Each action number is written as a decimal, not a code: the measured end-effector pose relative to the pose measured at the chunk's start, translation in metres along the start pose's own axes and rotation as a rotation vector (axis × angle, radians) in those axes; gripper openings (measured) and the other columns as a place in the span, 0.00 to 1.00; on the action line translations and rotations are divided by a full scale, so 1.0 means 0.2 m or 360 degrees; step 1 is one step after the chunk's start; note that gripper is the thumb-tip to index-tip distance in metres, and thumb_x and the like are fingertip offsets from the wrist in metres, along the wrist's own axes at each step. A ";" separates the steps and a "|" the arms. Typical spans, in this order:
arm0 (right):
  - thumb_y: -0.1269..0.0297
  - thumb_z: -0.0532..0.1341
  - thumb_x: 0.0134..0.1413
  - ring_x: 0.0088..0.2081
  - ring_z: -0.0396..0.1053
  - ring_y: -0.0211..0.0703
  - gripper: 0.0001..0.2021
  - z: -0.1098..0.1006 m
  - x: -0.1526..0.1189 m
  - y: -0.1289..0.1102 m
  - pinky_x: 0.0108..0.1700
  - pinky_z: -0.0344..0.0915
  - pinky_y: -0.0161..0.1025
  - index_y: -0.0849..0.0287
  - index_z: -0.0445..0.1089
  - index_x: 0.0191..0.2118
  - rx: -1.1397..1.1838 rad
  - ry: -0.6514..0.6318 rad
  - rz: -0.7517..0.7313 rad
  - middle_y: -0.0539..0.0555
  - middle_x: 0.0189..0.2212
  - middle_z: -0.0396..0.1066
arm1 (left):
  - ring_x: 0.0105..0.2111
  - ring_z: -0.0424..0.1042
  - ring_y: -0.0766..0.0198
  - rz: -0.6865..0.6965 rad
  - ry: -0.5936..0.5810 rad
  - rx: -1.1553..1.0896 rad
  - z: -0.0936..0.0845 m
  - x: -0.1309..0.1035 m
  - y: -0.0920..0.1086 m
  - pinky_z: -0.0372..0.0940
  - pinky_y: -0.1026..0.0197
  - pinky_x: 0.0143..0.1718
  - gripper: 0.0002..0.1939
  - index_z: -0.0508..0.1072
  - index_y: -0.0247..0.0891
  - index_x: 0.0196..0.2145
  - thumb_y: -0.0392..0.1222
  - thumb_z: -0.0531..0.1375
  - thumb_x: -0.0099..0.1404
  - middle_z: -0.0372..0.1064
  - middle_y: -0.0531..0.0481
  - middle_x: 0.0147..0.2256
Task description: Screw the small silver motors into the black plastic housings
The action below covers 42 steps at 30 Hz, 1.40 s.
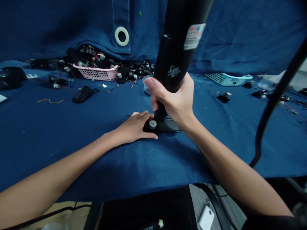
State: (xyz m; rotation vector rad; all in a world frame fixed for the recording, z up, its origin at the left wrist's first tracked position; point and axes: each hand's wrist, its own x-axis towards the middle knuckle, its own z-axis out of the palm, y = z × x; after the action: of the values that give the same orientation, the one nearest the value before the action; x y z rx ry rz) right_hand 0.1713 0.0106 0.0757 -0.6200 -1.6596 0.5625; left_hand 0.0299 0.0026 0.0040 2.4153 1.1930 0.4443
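— Blue cloth-covered tabletop [83, 147], ok. Going left to right, what's the left hand [135, 126] up to?

— Grip's closed around the left end of a black oblong plastic housing [170, 125], thumb on the near side, fingers on the far side. There's a silvery-grey round motor [153, 124] facing up between them.

— Which way does the housing lie?

— Long axis goes pretty much sideways, from those fingers off to the right. Looks flat on the cloth, right end by the other wrist.

— And that tall black cylindrical power tool [178, 48]?

— Close to upright, top leaning right. Its lower end is just right of the motor, over the housing. Can't tell if the tip's touching, too dark down there.

— Right hand [178, 99]?

— Grip's wrapped round the tool's barrel, thumb out along its left side. So the left hand's the nearer one: it's on the housing itself, while the right sits higher, on the tool.
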 end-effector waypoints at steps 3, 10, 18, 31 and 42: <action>0.44 0.63 0.54 0.18 0.66 0.30 0.18 0.00 0.00 -0.01 0.18 0.64 0.31 0.54 0.63 0.36 0.0024 0.0005 0.0021 0.43 0.21 0.66 | 0.51 0.67 0.46 0.0004 -0.0006 0.0007 -0.01 0.00 0.00 0.61 0.48 0.53 0.36 0.65 0.40 0.55 0.65 0.63 0.58 0.67 0.42 0.54; 0.45 0.64 0.53 0.17 0.63 0.28 0.18 0.00 0.00 -0.02 0.18 0.64 0.31 0.53 0.64 0.37 0.0054 0.0017 0.0088 0.43 0.22 0.66 | 0.51 0.66 0.46 0.0010 -0.0006 0.0011 0.00 -0.01 0.00 0.60 0.49 0.53 0.37 0.64 0.39 0.56 0.65 0.63 0.58 0.66 0.42 0.55; 0.43 0.63 0.54 0.17 0.64 0.29 0.18 0.00 0.00 0.00 0.17 0.64 0.31 0.53 0.63 0.38 0.0015 0.0028 0.0061 0.44 0.23 0.67 | 0.52 0.66 0.45 0.0032 -0.0002 -0.0010 0.00 -0.01 -0.01 0.60 0.48 0.54 0.37 0.64 0.39 0.56 0.66 0.63 0.58 0.65 0.41 0.56; 0.42 0.58 0.58 0.24 0.72 0.34 0.18 0.00 -0.01 0.02 0.22 0.69 0.32 0.52 0.65 0.39 -0.0077 -0.0008 -0.0035 0.45 0.25 0.70 | 0.52 0.67 0.45 0.0003 -0.0003 -0.0017 0.00 -0.01 0.00 0.61 0.47 0.53 0.37 0.64 0.40 0.56 0.67 0.63 0.58 0.66 0.41 0.55; 0.44 0.64 0.53 0.21 0.70 0.34 0.18 -0.01 0.00 0.01 0.22 0.72 0.34 0.53 0.65 0.38 0.0024 0.0032 0.0047 0.45 0.23 0.69 | 0.50 0.67 0.46 0.0023 0.0011 -0.0018 0.00 -0.01 0.00 0.62 0.47 0.53 0.35 0.65 0.39 0.54 0.66 0.62 0.58 0.67 0.42 0.53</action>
State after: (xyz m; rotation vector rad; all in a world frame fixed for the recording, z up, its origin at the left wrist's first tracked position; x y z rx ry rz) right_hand 0.1738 0.0120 0.0742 -0.6384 -1.6281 0.5879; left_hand 0.0280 0.0003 0.0046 2.4161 1.1737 0.4629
